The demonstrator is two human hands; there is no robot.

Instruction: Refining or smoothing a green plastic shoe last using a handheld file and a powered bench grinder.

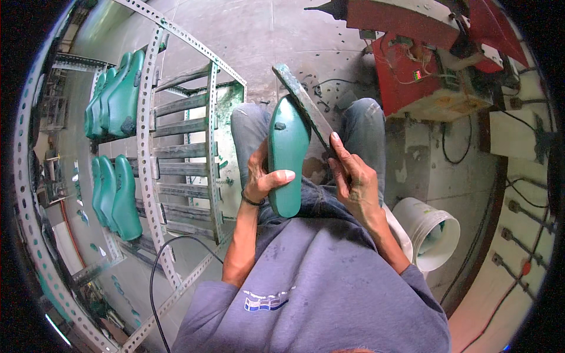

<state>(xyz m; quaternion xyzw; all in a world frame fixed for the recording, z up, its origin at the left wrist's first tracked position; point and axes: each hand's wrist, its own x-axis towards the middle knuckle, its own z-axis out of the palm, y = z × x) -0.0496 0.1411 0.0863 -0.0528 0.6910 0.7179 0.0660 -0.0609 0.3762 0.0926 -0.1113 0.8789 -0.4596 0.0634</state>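
Note:
A green shoe last (288,153) stands over my lap, its sole side facing up and its toe pointing away from me. My left hand (263,179) is closed round its left side near the heel, with the thumb pressed across the sole. A small dark patch shows on the sole near the toe. In my right hand (356,182) is a long flat file (303,105), dusted with green, its index finger stretched along the tool. The file slants up to the left along the right edge of the toe and appears to touch it there. The fingers beneath the last are partly hidden.
On the left, a perforated metal rack (148,117) holds several more green shoe lasts (120,94). A red machine (424,76) with exposed wires stands at the far right. Near my right elbow sits a white bucket (421,220) with something green inside. Dark scraps litter the floor ahead.

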